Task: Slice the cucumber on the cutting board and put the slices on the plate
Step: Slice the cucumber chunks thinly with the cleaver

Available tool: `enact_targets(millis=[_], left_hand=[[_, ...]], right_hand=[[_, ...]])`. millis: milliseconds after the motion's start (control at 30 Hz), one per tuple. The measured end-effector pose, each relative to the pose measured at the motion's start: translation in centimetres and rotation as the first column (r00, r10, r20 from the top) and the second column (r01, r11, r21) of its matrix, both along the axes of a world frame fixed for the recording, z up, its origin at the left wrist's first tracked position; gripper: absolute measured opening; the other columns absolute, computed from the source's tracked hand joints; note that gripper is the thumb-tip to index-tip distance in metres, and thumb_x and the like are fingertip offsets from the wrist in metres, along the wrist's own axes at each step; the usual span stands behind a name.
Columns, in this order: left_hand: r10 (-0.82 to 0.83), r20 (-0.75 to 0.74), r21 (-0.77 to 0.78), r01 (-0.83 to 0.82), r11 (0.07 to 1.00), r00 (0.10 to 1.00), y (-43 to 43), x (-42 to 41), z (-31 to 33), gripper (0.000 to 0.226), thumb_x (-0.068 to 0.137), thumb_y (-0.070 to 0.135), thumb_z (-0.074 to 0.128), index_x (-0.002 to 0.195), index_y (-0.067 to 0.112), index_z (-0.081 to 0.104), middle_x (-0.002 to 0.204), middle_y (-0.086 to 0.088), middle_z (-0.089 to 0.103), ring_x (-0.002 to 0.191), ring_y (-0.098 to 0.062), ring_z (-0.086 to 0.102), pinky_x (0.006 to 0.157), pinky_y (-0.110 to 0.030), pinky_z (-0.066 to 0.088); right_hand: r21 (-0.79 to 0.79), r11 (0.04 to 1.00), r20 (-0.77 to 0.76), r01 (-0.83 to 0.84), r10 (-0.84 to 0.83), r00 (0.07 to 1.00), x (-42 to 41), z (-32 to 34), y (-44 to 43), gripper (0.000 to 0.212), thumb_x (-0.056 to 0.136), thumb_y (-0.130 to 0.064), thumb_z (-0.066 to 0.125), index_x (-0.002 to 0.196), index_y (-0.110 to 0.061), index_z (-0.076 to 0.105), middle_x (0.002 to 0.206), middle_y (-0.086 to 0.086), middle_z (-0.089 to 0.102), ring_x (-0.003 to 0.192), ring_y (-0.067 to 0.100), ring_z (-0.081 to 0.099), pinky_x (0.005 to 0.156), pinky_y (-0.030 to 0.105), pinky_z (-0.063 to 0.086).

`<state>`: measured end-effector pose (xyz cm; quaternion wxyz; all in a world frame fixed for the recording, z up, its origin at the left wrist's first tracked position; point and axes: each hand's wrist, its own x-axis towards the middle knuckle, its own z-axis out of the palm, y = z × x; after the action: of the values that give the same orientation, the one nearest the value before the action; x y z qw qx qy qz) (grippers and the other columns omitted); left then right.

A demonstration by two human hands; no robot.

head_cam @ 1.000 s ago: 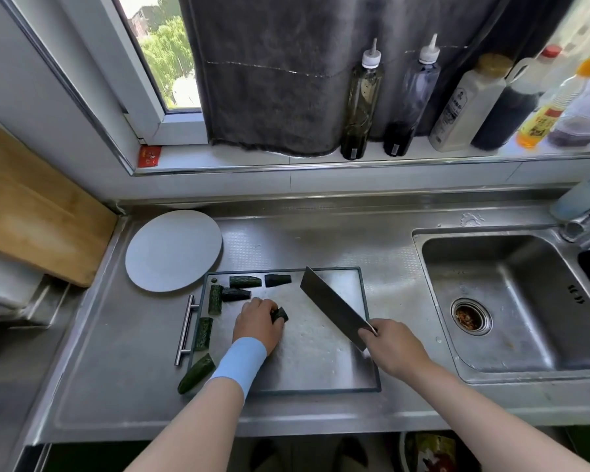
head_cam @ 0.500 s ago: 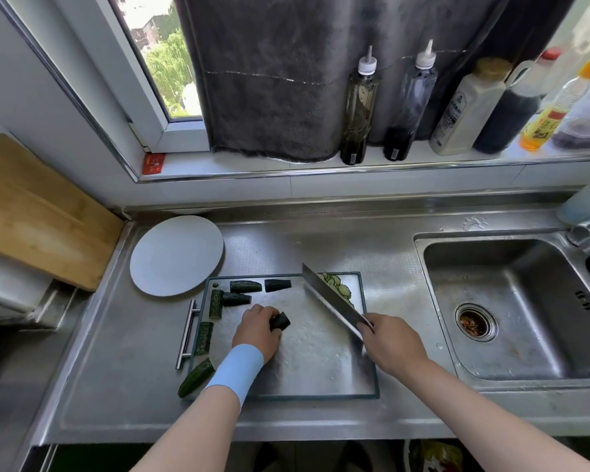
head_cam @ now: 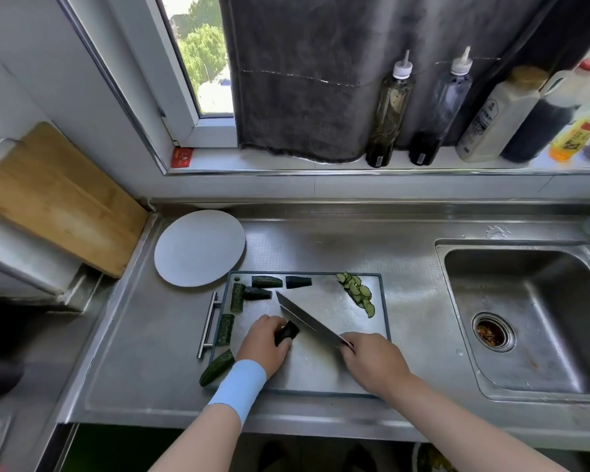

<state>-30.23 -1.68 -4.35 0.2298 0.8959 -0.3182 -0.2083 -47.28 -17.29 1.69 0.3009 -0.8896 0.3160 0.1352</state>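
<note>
A steel cutting board (head_cam: 324, 366) lies on the counter. My left hand (head_cam: 263, 345) grips a short dark cucumber piece (head_cam: 287, 331) near the board's middle. My right hand (head_cam: 372, 361) holds a cleaver (head_cam: 307, 321) by the handle, its blade slanting up-left right beside that piece. Several cucumber chunks (head_cam: 263, 287) lie along the board's left and far edge, and one end piece (head_cam: 217, 366) hangs over the near left corner. A row of thin slices (head_cam: 358, 292) sits at the board's far right. The round white plate (head_cam: 200, 252) is beyond the board's left corner, with nothing on it.
A sink (head_cam: 532, 315) with a drain strainer opens to the right of the board. Several sauce and oil bottles (head_cam: 389, 114) stand on the windowsill behind. A wooden board (head_cam: 58, 199) leans at the left wall. The counter's front edge runs just below the cutting board.
The cleaver has swung left from the thin slices at the far right toward the piece under my left hand. The slices it hid are now in view.
</note>
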Motion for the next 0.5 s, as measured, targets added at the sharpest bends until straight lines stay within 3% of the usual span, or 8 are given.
enact_targets(millis=[133, 333, 500], left_hand=[[-0.006, 0.062, -0.09, 0.012, 0.996, 0.998, 0.3, -0.3, -0.6, 0.021, 0.09, 0.026, 0.061, 0.11, 0.021, 0.062, 0.106, 0.007, 0.052, 0.1, -0.011, 0.051, 0.085, -0.021, 0.043], [-0.036, 0.157, -0.156, 0.06, 0.986, 0.987, 0.0, -0.3, -1.9, 0.02, 0.083, 0.013, 0.069, 0.104, 0.012, 0.072, 0.105, -0.004, 0.061, 0.104, -0.019, 0.054, 0.082, -0.015, 0.035], [-0.043, 0.201, -0.205, 0.085, 0.975, 0.979, 0.4, -0.3, -3.0, 0.02, 0.077, 0.009, 0.075, 0.096, 0.012, 0.075, 0.095, -0.004, 0.062, 0.095, -0.019, 0.055, 0.073, -0.025, 0.05]], right_hand=[[0.039, 0.998, 0.027, -0.04, 0.039, 0.999, 0.9, -0.2, 1.2, 0.029, 0.099, -0.03, 0.039, 0.111, -0.041, 0.063, 0.086, -0.008, 0.068, 0.083, 0.019, 0.06, 0.067, 0.03, 0.047], [0.037, 0.996, -0.018, -0.081, 0.082, 0.997, 2.2, -0.3, 1.9, 0.036, 0.098, -0.024, 0.04, 0.122, -0.038, 0.064, 0.094, -0.007, 0.071, 0.089, 0.019, 0.061, 0.071, 0.03, 0.048], [0.072, 0.994, -0.003, -0.081, 0.081, 0.997, 2.1, -0.6, 2.2, 0.036, 0.1, -0.025, 0.04, 0.125, -0.04, 0.062, 0.084, -0.012, 0.064, 0.077, 0.015, 0.055, 0.064, 0.029, 0.042]])
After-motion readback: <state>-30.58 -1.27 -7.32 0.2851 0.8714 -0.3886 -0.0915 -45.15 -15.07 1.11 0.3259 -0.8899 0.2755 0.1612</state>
